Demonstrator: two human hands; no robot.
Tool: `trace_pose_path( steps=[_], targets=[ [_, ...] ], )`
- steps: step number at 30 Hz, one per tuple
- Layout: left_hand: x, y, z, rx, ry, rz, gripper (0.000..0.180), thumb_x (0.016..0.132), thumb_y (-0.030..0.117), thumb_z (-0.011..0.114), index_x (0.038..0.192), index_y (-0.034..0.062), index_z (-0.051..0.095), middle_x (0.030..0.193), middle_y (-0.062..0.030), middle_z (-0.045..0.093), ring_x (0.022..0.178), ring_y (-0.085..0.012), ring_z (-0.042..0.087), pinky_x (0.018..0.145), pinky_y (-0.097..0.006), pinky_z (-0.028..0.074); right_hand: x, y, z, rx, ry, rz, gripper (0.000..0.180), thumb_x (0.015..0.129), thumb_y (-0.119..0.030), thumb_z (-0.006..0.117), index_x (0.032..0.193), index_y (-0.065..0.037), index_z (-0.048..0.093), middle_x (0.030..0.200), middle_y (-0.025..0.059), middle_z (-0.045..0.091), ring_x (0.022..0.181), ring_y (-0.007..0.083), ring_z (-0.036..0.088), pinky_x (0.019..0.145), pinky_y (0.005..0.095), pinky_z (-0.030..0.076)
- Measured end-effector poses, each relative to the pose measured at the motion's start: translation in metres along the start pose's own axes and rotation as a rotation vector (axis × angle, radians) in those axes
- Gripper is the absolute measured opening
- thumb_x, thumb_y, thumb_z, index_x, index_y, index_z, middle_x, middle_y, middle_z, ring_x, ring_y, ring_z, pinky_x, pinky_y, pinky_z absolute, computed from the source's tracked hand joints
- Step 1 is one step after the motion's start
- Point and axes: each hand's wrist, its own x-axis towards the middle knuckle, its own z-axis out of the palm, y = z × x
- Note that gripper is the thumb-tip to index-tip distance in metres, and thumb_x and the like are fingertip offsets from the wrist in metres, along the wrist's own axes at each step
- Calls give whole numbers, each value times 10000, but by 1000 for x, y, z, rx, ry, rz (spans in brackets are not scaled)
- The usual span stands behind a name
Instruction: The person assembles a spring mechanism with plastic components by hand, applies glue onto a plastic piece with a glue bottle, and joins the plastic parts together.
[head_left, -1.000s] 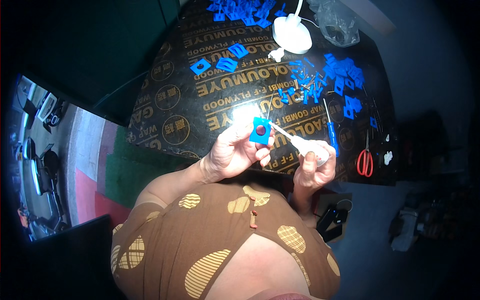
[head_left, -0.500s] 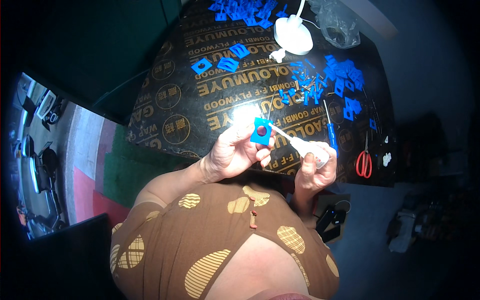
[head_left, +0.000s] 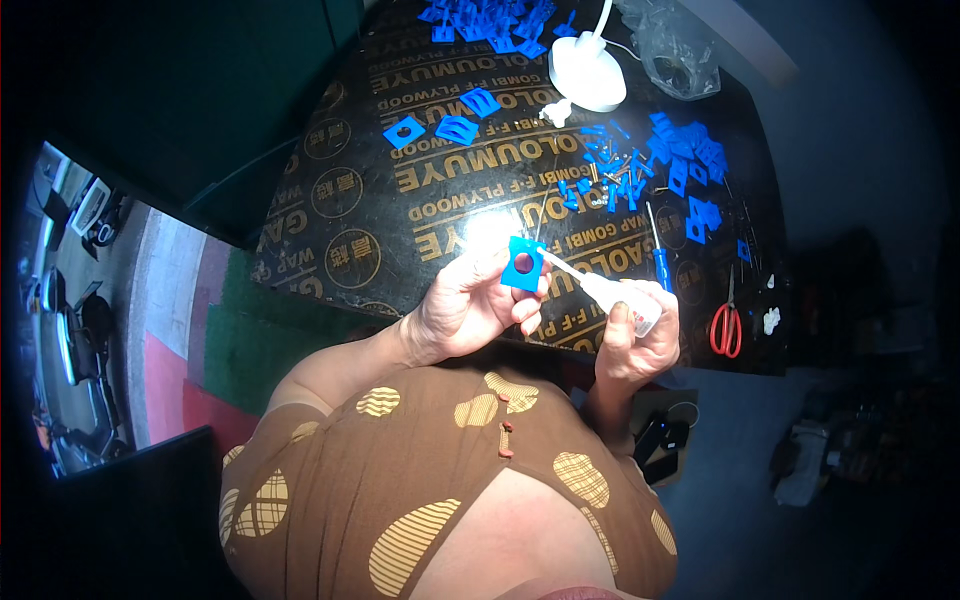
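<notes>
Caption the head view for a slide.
Left hand holds a blue plastic piece; right hand aims a white glue bottle at it.

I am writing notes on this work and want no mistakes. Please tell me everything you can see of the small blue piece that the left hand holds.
The blue piece is small, flat and roughly square, with a round hole through its middle; it looks like plastic. The left hand pinches it by its lower edge and holds it upright above the dark printed board, under bright light. The thin nozzle of the white tube, held in the right hand, meets its right edge. Finer detail is too small to tell.
</notes>
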Motion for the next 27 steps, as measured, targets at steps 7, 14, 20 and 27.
trace_pose_path(
  steps=[7, 14, 20, 27],
  targets=[
    [0, 1, 0, -19, -1, -5, 468, 959, 363, 540, 1237, -14, 535, 1090, -156, 609, 783, -224, 554, 746, -412, 466, 1, -2, 3, 9, 17, 26, 241, 822, 6, 622, 1055, 60, 589, 951, 94, 633, 800, 119, 585, 763, 245, 478],
    [0, 0, 0, -24, -2, -3, 448, 965, 355, 538, 1232, -4, 540, 1090, -156, 608, 782, -223, 556, 745, -411, 467, 1, -1, 2, -3, 12, 23, 240, 827, -2, 624, 1057, 57, 590, 951, 94, 633, 797, 116, 587, 762, 240, 478],
    [0, 0, 0, -14, 6, 12, 462, 966, 364, 535, 1235, -11, 532, 1085, -150, 608, 780, -219, 558, 744, -409, 470, 2, -2, 1, -7, 2, 7, 247, 826, -5, 631, 1063, 56, 590, 952, 91, 636, 797, 114, 588, 763, 241, 480],
    [0, 0, 0, -9, -2, 1, 475, 963, 371, 535, 1247, -11, 522, 1082, -142, 608, 780, -213, 558, 747, -405, 471, 3, -2, 4, -22, 26, 17, 241, 819, 0, 642, 1049, 49, 592, 912, 85, 642, 772, 112, 593, 747, 242, 486]
  ],
)
